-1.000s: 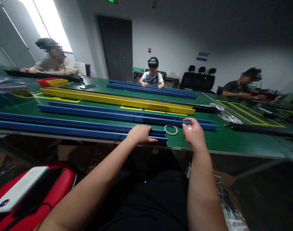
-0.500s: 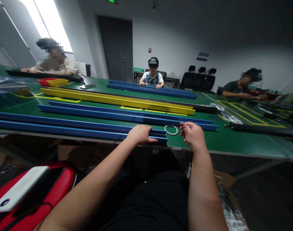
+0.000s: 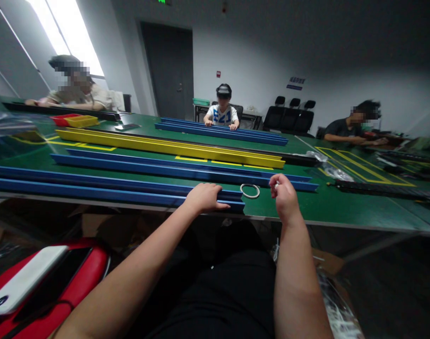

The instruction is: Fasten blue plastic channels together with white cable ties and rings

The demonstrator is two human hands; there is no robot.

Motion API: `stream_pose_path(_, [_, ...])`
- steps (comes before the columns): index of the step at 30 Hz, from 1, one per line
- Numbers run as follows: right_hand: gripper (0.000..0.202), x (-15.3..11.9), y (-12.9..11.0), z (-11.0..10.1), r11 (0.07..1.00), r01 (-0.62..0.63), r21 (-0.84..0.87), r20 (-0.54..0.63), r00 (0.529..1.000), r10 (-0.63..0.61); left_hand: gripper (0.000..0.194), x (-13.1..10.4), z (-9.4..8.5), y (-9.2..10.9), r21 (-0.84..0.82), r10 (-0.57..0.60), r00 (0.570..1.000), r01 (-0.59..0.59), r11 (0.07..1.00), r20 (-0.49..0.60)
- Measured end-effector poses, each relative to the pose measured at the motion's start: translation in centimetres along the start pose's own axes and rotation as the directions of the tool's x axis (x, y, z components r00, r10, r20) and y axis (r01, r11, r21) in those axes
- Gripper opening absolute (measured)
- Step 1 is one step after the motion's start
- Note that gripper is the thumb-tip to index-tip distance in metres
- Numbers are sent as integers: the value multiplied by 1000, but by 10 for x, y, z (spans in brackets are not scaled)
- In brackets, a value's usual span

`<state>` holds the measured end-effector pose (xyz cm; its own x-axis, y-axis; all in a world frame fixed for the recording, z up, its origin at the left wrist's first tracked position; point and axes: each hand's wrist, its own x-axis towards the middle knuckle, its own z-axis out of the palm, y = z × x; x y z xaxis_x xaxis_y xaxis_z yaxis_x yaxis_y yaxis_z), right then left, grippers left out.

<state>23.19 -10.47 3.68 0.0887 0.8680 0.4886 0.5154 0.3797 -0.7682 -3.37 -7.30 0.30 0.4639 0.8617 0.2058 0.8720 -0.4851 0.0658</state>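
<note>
My left hand (image 3: 205,197) lies over the right end of the nearest blue channel (image 3: 130,189), its fingers round the far edge and its thumb on the near edge. To the right, my right hand (image 3: 283,192) is raised above the green table with its fingers closed; a small whitish bit shows between them, too small to name. A white ring (image 3: 250,190) lies on the table between my hands, just past the channel's end. Behind it lies a second blue channel (image 3: 187,170).
A yellow channel (image 3: 165,147) and more blue channels (image 3: 222,132) lie farther back. Red (image 3: 62,120) and yellow trays (image 3: 83,121) sit at the left. Clear plastic bags (image 3: 337,173) and a black strip (image 3: 373,187) lie at the right. Three people sit around the table.
My right hand has shifted slightly away from the white ring, and its fingers have curled in more. My left hand stays on the blue channel.
</note>
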Motion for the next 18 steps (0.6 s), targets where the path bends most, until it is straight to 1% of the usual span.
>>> stream_pose_path(3, [18, 1, 3, 4, 990, -13, 142, -21, 1000, 16, 74, 0, 0, 0, 1, 0, 1000, 0, 1000, 5])
stream_pose_path(6, [16, 2, 4, 6, 984, -27, 173, -60, 997, 38, 73, 0, -1, 0, 3, 8, 1000, -8, 1000, -3])
stream_pose_path(8, [15, 2, 3, 6, 979, -34, 202, -65, 997, 48, 72, 0, -1, 0, 4, 6, 1000, -6, 1000, 1])
stream_pose_path(14, [21, 1, -4, 6, 926, -49, 375, 47, 998, 34, 74, 0, -2, 1, 2, -2, 1000, 2, 1000, 13])
stream_pose_path(18, [34, -5, -12, 2, 881, -97, 462, 145, 989, 33, 76, 0, -2, 2, 2, 0, 1000, 0, 1000, 9])
